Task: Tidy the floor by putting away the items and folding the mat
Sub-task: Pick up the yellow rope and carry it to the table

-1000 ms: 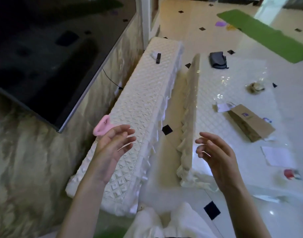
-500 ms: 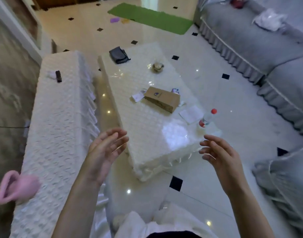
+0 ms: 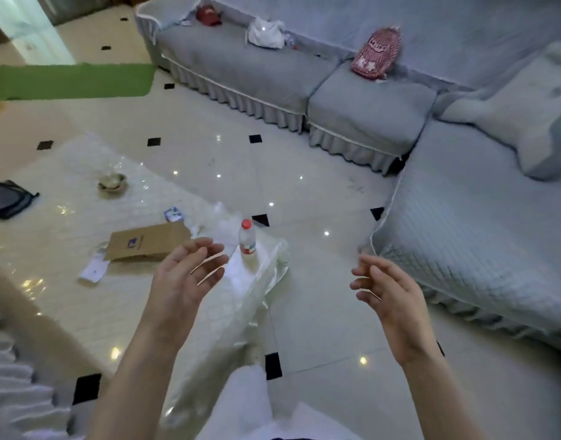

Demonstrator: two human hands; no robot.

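the left hand point(image 3: 183, 277) hangs in the air with palm turned inward and fingers loosely spread, holding nothing. the right hand point(image 3: 388, 295) faces it, well apart, fingers relaxed and slightly bent, also holding nothing. both hover above the near corner of the table point(image 3: 50, 249), a low surface under a quilted white cover with a glossy clear sheet on top.

on the table, just beyond the left hand, a small plastic bottle point(image 3: 247, 241) with a red cap stands upright near the corner. left of the bottle a flat brown paper bag point(image 3: 145, 242) lies on its side, with a white slip of paper point(image 3: 93, 271) at its near left end and a small blue and white packet point(image 3: 173, 214) just behind it. farther back on the table sits a small round bowl-like thing point(image 3: 111, 183), and at the table's far left edge lies a folded dark cloth item point(image 3: 7, 198).

beyond the table, on the pale tiled floor point(image 3: 320, 192) with black diamond insets, a green mat point(image 3: 69, 81) lies flat and unfolded. right of the table a grey covered sofa point(image 3: 447, 192) wraps round the room's corner; on it lie a red and white patterned backpack point(image 3: 377, 54), a crumpled white cloth point(image 3: 266, 34) and a red item point(image 3: 209, 14).
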